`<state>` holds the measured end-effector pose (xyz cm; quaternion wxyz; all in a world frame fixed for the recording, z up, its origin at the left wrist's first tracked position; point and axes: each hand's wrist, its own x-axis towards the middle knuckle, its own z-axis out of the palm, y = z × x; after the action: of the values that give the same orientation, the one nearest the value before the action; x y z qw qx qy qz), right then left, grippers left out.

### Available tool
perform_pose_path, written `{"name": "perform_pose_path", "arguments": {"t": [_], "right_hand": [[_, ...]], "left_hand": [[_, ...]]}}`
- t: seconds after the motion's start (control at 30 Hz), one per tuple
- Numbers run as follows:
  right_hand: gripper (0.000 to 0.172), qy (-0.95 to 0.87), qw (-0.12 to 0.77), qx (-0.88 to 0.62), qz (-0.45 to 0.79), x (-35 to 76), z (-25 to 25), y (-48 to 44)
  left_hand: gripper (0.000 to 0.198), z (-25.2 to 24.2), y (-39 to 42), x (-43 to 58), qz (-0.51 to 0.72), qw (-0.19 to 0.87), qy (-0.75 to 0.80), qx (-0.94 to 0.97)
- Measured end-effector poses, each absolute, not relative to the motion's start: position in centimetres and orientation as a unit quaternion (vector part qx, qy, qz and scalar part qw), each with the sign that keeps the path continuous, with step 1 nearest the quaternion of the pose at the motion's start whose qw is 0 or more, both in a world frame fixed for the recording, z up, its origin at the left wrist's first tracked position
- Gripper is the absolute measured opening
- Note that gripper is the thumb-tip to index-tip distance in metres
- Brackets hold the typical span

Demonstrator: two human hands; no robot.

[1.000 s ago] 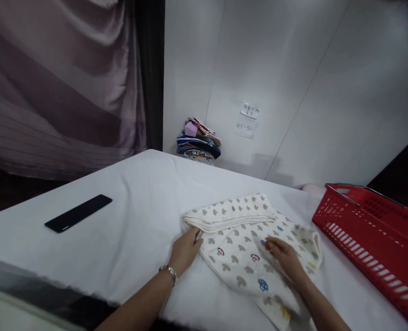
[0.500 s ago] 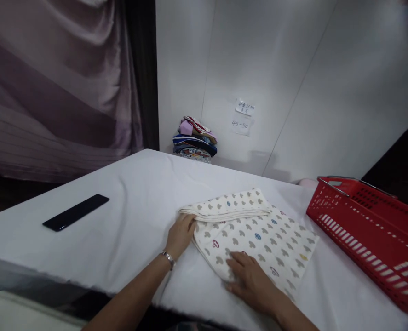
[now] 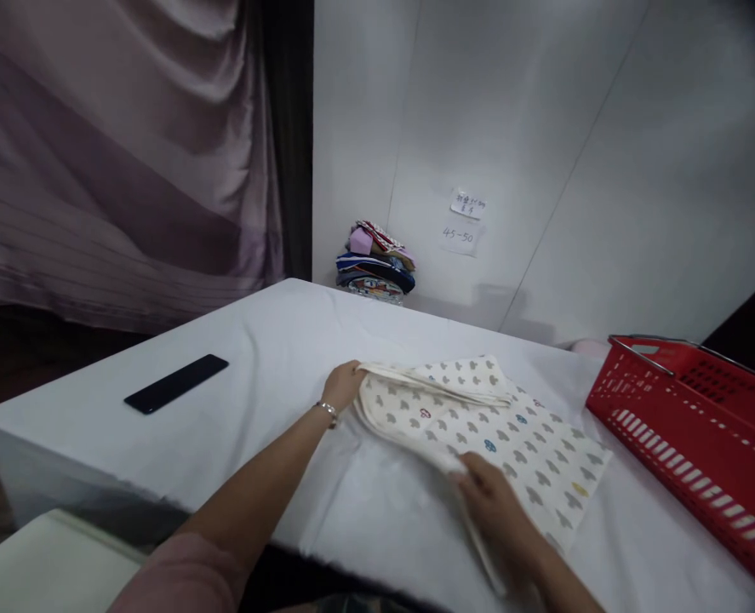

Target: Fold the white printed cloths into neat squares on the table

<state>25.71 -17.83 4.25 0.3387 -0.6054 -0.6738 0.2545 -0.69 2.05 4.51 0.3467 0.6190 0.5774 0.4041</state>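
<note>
Cream-white fabric cloth with a grey mushroom print (image 3: 511, 438) held by both hands

The cloth lies partly folded on the desk, its upper layer doubled back along the far side, with a few red, blue and yellow mushrooms among the grey. Its left end is at the grip of the left hand (image 3: 342, 387), whose fingers are closed on the corner. The edge nearest the person runs from there to the grip of the right hand (image 3: 495, 507), which is blurred but closed on that edge, and a narrow strip of cloth hangs below its fingers. Most of the cloth extends beyond and to the right of the left hand.

A silver metal bracelet (image 3: 328, 413) circles the left wrist, and a pink sleeve (image 3: 179, 579) covers the arm further back. Beneath everything is a desk draped in white cloth (image 3: 288, 340). Just beside the fabric's right corner stands a red plastic basket with slotted sides and metal handles (image 3: 689, 443). Well apart on the left lies a flat, black, rectangular slab (image 3: 176, 384). Past the far edge, a stack of folded multicoloured textiles (image 3: 377, 264) rises before a white panelled wall (image 3: 543, 128).
</note>
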Motion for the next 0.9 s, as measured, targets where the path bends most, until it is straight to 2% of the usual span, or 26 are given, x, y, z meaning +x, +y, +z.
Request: {"name": "perform_pose_path", "arguments": {"t": [0.1,0.17,0.23,0.37,0.5,0.63,0.77,0.9], "right_hand": [[0.03,-0.441,0.564,-0.607,0.345,30.5,6.5,-17.2],[0.03,-0.363,0.625,-0.582,0.372,32.8,6.9,-17.3],[0.03,-0.368,0.58,-0.603,0.405,33.5,6.3,-17.9],[0.034,-0.482,0.409,-0.625,0.458,31.0,4.6,-19.0],[0.036,-0.573,0.336,-0.593,0.455,27.0,4.2,-17.7],[0.038,-0.599,0.357,-0.56,0.447,23.3,4.6,-15.0],[0.045,-0.571,0.41,-0.517,0.488,19.6,4.9,-13.1],[0.04,-0.495,0.452,-0.498,0.551,17.4,3.8,-12.4]], "left_hand": [[0.035,5.6,2.7,-1.5,0.442,0.4,0.588,0.547],[0.041,5.4,2.1,-1.9,0.454,0.441,0.586,0.506],[0.043,4.5,0.9,-2.3,0.455,0.491,0.581,0.463],[0.045,2.5,-1.7,-2.7,0.451,0.632,0.517,0.361],[0.051,2.9,-3.6,-1.9,0.465,0.656,0.446,0.394],[0.048,4.5,-6.1,0.2,0.448,0.563,0.433,0.544],[0.029,4.8,-9.0,2.0,0.416,0.408,0.405,0.705],[0.025,3.6,-10.1,2.4,0.411,0.398,0.401,0.715]]}}
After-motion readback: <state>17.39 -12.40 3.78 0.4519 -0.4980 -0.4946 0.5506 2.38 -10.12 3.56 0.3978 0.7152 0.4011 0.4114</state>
